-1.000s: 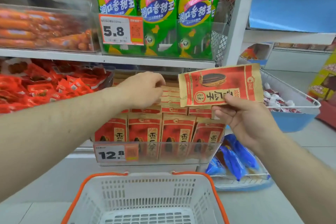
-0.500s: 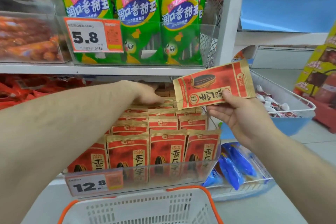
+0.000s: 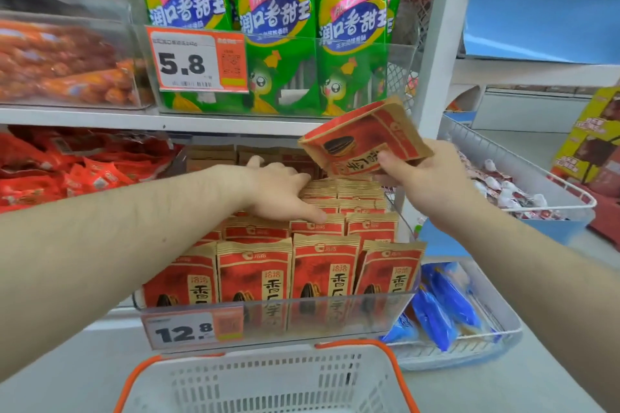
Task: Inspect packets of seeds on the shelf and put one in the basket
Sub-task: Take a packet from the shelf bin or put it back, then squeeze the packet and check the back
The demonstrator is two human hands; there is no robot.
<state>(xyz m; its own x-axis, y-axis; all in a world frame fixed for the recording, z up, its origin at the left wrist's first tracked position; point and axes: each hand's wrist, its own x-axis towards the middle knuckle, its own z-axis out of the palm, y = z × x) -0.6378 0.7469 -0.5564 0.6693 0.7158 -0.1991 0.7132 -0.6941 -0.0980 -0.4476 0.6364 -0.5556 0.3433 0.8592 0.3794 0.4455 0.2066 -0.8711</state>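
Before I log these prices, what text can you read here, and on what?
"5.8": orange price tag before the green sausage bags.
"12.8": price tag on the clear bin of seed packets.
"润口香甜王": green sausage bags.
"洽洽" and "香": shelved seed packets.
Packet in the right hand: print tilted, partly covered.
Small print and barcodes on both tags: too blurred.

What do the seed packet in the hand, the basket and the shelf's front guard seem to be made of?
Seed packet in the right hand: probably matte kraft paper, with a dull brown, creased edge. Basket: moulded plastic, white slotted walls and an orange rim. Front guard: clear glossy plastic, likely acrylic; the packets behind show through it.
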